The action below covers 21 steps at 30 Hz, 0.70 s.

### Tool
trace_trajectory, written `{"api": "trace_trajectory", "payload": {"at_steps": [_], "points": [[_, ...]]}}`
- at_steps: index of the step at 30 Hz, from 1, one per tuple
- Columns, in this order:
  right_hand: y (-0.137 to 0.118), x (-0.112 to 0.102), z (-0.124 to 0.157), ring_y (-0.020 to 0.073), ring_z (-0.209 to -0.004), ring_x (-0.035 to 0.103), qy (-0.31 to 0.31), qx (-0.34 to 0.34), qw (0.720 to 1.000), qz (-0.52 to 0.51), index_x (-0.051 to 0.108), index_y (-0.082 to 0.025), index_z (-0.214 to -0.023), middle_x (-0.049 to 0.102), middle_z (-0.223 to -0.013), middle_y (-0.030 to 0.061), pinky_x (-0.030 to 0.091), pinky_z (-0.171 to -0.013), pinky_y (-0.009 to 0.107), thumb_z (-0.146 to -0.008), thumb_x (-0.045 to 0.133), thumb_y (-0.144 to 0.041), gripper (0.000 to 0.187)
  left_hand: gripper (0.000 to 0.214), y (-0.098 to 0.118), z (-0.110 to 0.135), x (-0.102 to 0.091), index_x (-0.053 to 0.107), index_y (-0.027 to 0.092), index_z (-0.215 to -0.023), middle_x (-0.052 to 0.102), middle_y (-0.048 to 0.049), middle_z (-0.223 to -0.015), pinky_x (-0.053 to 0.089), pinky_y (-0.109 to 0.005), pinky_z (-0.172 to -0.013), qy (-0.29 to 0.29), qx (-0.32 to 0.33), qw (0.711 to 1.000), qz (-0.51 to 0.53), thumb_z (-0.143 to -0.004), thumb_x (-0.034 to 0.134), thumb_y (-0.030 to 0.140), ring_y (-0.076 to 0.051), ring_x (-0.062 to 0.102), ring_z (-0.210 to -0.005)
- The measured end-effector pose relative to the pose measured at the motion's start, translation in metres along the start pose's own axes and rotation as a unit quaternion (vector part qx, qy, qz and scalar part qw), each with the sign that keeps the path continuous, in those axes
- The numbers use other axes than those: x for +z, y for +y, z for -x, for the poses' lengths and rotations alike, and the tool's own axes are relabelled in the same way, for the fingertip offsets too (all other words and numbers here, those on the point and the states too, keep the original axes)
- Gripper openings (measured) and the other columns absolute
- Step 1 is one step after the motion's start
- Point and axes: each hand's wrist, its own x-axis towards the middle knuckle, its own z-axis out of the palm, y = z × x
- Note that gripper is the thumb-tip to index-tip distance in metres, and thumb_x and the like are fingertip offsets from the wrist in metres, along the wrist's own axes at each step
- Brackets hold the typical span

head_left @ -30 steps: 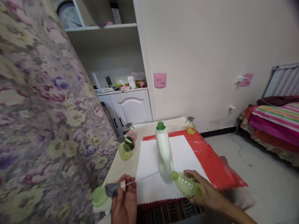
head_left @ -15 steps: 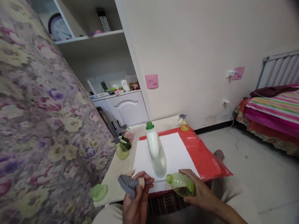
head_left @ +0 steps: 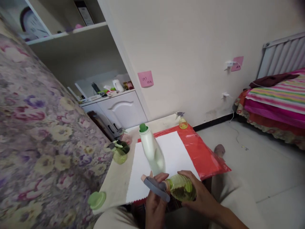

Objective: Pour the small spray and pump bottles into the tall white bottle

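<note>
My left hand [head_left: 156, 203] is closed around a grey trigger spray head [head_left: 156, 187], whose peach collar sits at the bottle's neck. Whether the threads are engaged I cannot tell. My right hand [head_left: 200, 197] wraps round a ribbed, see-through green spray bottle [head_left: 182, 187], tilted on its side with its neck to the left and some liquid inside. Just beyond the hands, a tall pale green detergent bottle [head_left: 152, 149] stands uncapped on a white sheet [head_left: 176, 149]. A green cap [head_left: 97, 200] lies at the table's near left corner.
Several spray bottles stand along the table's left side, among them a yellow-green one [head_left: 119, 156]. Another spray bottle [head_left: 183, 123] with yellow liquid is at the back right, on a red plastic sheet [head_left: 202, 152]. A floral curtain [head_left: 47, 143] hangs at the left.
My left hand has moved right with the spray head, bringing its collar to the bottle's neck. The thin tube, visible between them before, is now out of sight. The view has shifted slightly.
</note>
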Motion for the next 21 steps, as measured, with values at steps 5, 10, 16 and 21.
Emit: {"api": "trace_trajectory", "payload": {"at_steps": [5, 10, 16, 21], "points": [[0.004, 0.004, -0.002, 0.0254, -0.126, 0.045, 0.006, -0.003, 1.0, -0.016, 0.039, -0.023, -0.132, 0.047, -0.132, 0.0086, 0.036, -0.109, 0.039, -0.059, 0.073, -0.008, 0.081, 0.035, -0.006, -0.002, 0.005, 0.071, 0.023, -0.104, 0.066, -0.0089, -0.114, 0.044, -0.038, -0.096, -0.052, -0.005, 0.999, 0.006, -0.079, 0.063, 0.047, -0.03, 0.054, -0.114], [0.009, 0.006, -0.002, 0.0257, -0.124, 0.047, 0.008, 0.009, 0.999, -0.043, 0.039, -0.023, -0.131, 0.047, -0.132, 0.0084, 0.037, -0.107, 0.04, -0.059, 0.073, -0.008, 0.081, 0.035, -0.01, -0.005, 0.01, 0.071, 0.023, -0.102, 0.066, -0.0079, -0.111, 0.043, -0.035, -0.093, -0.037, -0.024, 0.999, 0.012, -0.079, 0.064, 0.047, -0.03, 0.054, -0.112], [0.012, 0.013, -0.002, 0.0255, -0.117, 0.052, 0.007, 0.01, 0.995, -0.095, 0.04, -0.025, -0.129, 0.05, -0.127, 0.0069, 0.042, -0.101, 0.038, -0.061, 0.075, -0.014, 0.077, 0.034, -0.021, -0.017, 0.003, 0.068, 0.023, -0.111, 0.066, -0.008, -0.118, 0.043, -0.033, -0.09, -0.101, -0.063, 0.993, -0.01, -0.083, 0.061, 0.042, -0.028, 0.057, -0.108], [0.011, 0.017, -0.001, 0.0266, -0.119, 0.048, 0.012, -0.016, 0.992, -0.123, 0.041, -0.026, -0.129, 0.047, -0.128, 0.007, 0.039, -0.102, 0.04, -0.062, 0.074, -0.016, 0.076, 0.035, -0.034, -0.024, -0.001, 0.064, 0.023, -0.114, 0.065, -0.0085, -0.12, 0.043, -0.034, -0.09, -0.112, -0.084, 0.99, 0.004, -0.088, 0.056, 0.043, -0.028, 0.056, -0.111]]}}
